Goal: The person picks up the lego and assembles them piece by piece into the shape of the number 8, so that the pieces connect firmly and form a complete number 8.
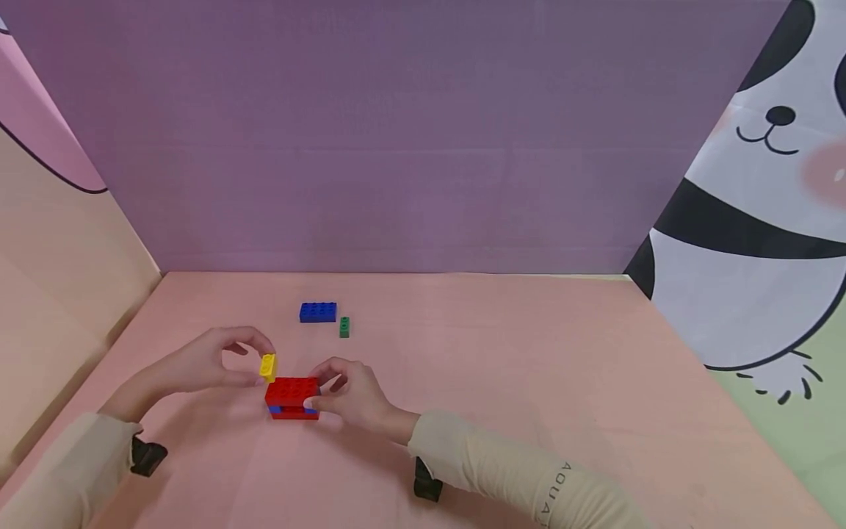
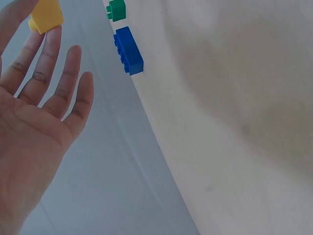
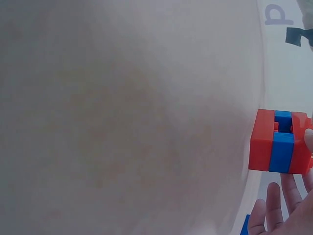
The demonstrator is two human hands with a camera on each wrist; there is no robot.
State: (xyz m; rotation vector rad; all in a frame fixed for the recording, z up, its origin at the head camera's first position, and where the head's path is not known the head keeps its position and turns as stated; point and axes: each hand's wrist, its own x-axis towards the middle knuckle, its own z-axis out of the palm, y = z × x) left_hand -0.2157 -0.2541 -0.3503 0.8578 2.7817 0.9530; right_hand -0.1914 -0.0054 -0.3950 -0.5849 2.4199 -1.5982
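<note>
My left hand (image 1: 221, 360) pinches a small yellow toy brick (image 1: 267, 367) between thumb and fingers, tilted just above the left end of a stacked brick block (image 1: 291, 391). Two red layers make up that block, with blue bricks between them at the ends and a gap in the middle. Thumb and fingers of my right hand (image 1: 353, 397) grip its right end. In the left wrist view the yellow brick (image 2: 48, 15) shows at the fingertips, the other fingers stretched out. The right wrist view has the red and blue block (image 3: 274, 152) at its right edge, partly behind the thumb.
Behind the block lie a blue eight-stud brick (image 1: 318, 312) and a small green brick (image 1: 344, 327), close together on the pink tabletop (image 1: 502, 367). A purple panel (image 1: 410, 147) rises at the back edge. At right stands a wall with a panda picture (image 1: 760, 213).
</note>
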